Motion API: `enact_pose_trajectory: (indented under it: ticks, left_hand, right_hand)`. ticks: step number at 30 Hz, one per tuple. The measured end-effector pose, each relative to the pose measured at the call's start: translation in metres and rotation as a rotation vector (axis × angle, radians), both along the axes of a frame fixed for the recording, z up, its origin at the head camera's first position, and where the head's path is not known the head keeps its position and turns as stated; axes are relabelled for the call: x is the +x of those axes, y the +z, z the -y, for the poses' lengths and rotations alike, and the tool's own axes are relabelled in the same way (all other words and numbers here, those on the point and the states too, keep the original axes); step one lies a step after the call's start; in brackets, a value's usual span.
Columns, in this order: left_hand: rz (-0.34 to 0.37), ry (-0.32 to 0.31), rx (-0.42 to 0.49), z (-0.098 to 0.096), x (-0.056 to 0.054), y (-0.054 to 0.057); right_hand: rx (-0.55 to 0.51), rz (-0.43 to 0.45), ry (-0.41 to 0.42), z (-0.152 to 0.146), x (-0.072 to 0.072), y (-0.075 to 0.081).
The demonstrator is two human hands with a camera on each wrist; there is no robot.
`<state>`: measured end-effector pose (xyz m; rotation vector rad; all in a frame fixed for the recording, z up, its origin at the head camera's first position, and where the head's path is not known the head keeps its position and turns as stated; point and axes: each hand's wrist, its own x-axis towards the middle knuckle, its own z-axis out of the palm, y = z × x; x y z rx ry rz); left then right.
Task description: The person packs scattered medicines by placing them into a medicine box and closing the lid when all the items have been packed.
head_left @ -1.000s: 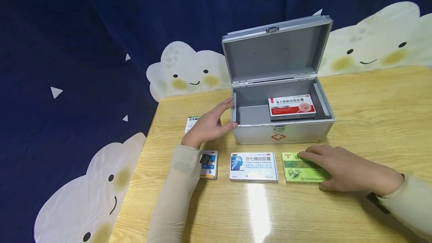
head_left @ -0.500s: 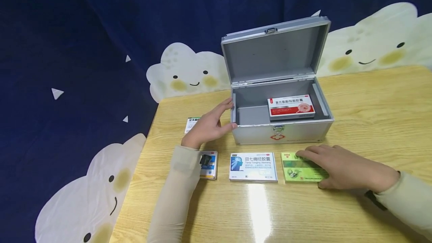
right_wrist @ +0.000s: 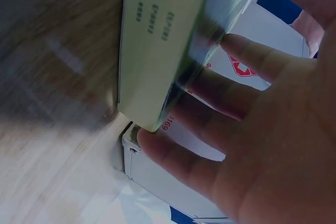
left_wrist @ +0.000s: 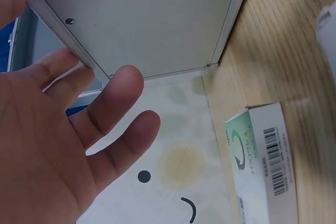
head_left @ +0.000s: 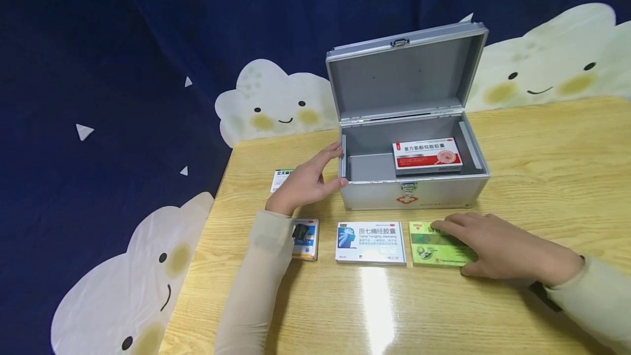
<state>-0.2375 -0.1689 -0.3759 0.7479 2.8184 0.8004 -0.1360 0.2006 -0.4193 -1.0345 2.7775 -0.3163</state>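
Note:
A silver first-aid case (head_left: 360, 196) with a red cross stands with its lid (head_left: 404, 75) raised. A red-and-white medicine box (head_left: 426, 155) lies inside, toward the right. My left hand (head_left: 303, 184) rests at the case's left end with fingers spread, thumb at the front corner; in the left wrist view the fingers (left_wrist: 121, 90) hold nothing. My right hand (head_left: 512, 248) lies over the right part of a green medicine box (head_left: 434, 248), thumb by its near edge. In the right wrist view the extended fingers (right_wrist: 210, 121) reach onto its glossy top, and its end face shows.
A blue-and-white medicine box (head_left: 371, 243) lies left of the green one. Farther left, a blue-orange box (head_left: 309, 248) and a white box (head_left: 279, 178) are partly hidden by the left arm. Behind the wooden table (head_left: 552, 169) hangs a dark blue curtain (head_left: 148, 43) with clouds.
My right hand has shifted slightly left, and the green medicine box has edged a little left with it. The left hand keeps its place at the case.

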Motion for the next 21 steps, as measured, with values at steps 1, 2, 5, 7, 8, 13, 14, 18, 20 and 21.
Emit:
enact_pose_trajectory:
  ticks: [1,2,5,7,8,13,14,18,20,21]
  left_hand:
    - [0.001,-0.002,-0.003,0.0,0.0,0.001]
    - [0.001,-0.001,-0.005,0.0,0.0,0.001]
    - [-0.005,-0.003,-0.011,0.0,-0.001,0.002]
    - [-0.008,-0.006,-0.01,0.0,-0.001,0.002]
    - [-0.01,-0.006,-0.008,0.0,-0.001,0.002]
    - [-0.011,-0.006,-0.003,-0.001,0.0,0.002]
    - [-0.013,-0.005,-0.003,-0.001,0.0,0.001]
    - [-0.017,-0.008,-0.002,0.0,0.0,0.0]
    - [-0.018,-0.012,0.001,0.0,-0.001,0.0]
    - [-0.017,-0.014,0.003,0.0,-0.001,-0.001]
  right_hand:
    - [0.0,-0.005,-0.001,-0.001,0.0,0.0]
    - [0.001,-0.007,-0.003,-0.001,0.001,0.001]
    - [0.005,-0.01,-0.011,-0.002,0.003,0.003]
    - [0.003,-0.016,-0.014,-0.003,0.004,0.005]
    - [0.001,-0.018,-0.018,-0.002,0.005,0.006]
    - [0.008,-0.05,-0.038,-0.004,0.008,0.011]
    - [0.013,-0.053,-0.04,-0.004,0.008,0.012]
    - [0.022,-0.053,-0.041,-0.005,0.008,0.015]
    - [0.024,-0.048,-0.047,-0.006,0.008,0.016]
    - [0.025,-0.049,-0.05,-0.006,0.008,0.017]
